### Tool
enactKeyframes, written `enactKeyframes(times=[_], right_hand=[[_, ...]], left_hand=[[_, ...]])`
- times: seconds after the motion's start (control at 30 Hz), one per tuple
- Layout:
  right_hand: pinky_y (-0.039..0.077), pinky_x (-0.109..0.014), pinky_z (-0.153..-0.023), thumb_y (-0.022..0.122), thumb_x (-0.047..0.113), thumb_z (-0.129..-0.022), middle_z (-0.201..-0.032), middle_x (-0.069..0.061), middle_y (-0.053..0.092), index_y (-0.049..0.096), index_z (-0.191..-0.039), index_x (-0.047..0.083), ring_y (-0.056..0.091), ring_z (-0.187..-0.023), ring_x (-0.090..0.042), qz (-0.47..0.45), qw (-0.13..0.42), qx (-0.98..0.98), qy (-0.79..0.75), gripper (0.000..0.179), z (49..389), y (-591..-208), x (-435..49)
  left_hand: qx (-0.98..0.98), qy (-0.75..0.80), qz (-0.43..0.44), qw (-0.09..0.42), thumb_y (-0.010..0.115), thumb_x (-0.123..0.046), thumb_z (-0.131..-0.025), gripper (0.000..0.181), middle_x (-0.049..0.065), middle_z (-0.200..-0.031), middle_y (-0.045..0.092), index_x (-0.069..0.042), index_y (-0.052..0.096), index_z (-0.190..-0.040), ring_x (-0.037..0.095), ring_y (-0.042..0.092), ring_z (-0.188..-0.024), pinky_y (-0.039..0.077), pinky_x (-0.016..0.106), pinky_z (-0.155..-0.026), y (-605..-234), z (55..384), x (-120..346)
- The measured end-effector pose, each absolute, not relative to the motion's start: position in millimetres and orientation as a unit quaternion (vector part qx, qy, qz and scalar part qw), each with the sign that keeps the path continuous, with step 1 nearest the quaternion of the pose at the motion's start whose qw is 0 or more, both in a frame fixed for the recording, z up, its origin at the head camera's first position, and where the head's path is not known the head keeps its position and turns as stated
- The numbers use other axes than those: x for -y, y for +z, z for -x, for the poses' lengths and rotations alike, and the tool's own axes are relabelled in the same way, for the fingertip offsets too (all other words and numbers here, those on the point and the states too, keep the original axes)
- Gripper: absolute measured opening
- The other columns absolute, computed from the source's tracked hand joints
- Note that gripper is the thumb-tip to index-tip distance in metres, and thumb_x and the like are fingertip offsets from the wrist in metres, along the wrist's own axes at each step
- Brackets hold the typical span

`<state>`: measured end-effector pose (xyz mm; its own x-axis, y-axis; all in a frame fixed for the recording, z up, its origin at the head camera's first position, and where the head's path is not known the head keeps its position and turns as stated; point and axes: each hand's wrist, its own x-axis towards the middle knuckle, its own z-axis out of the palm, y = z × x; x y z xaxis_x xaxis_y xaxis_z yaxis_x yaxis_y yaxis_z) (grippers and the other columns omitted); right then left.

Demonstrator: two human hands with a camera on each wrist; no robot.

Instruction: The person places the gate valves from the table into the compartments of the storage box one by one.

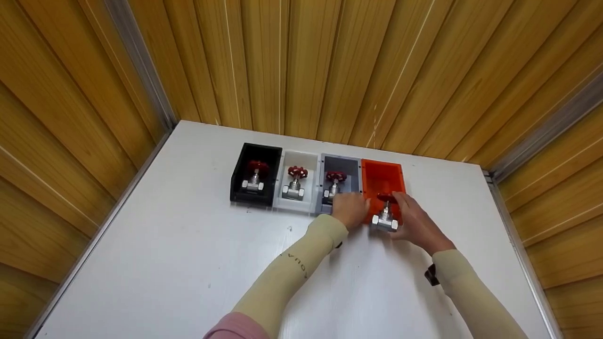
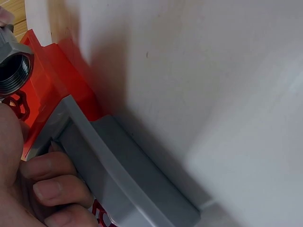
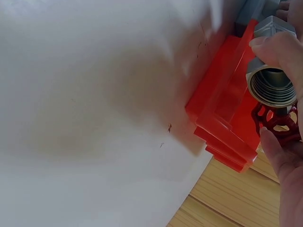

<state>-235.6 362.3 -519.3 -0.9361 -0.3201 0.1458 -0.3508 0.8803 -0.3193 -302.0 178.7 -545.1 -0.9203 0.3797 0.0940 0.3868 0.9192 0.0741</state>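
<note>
My right hand (image 1: 417, 223) holds a silver gate valve (image 1: 385, 220) with a red handwheel (image 3: 279, 124) over the front of the orange bin (image 1: 382, 175). In the right wrist view, the thumb lies on the metal body and a finger touches the handwheel; a threaded opening faces the camera. My left hand (image 1: 349, 210) is at the front of the grey bin (image 1: 340, 164), its fingers (image 2: 52, 189) curled inside and gripping the wall beside the orange bin. Another red-wheeled valve (image 1: 333, 186) stands in the grey bin, partly hidden by that hand.
Left of the grey bin, a white bin (image 1: 301, 157) and a black bin (image 1: 259, 151) each contain a similar valve. All the bins stand in a row on a white table (image 1: 188, 245). Wood-patterned panels (image 1: 306, 66) rise behind and at both sides.
</note>
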Motion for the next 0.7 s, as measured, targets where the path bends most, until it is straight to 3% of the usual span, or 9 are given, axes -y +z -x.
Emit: enactKeyframes(times=[0.7], right_hand=[[0.043, -0.053, -0.100, 0.090, 0.016, -0.064, -0.149, -0.018, 0.036, 0.028, -0.147, 0.003, 0.038, -0.135, -0.037, -0.166, 0.019, 0.972, 0.167, 0.105, 256, -506, -361]], left_hand=[[0.977, -0.026, 0.206, 0.037, 0.034, -0.048, -0.102, 0.049, -0.004, -0.079, 0.071, -0.021, 0.071, -0.083, 0.016, 0.068, -0.069, 0.053, 0.035, -0.057, -546, 301, -179]])
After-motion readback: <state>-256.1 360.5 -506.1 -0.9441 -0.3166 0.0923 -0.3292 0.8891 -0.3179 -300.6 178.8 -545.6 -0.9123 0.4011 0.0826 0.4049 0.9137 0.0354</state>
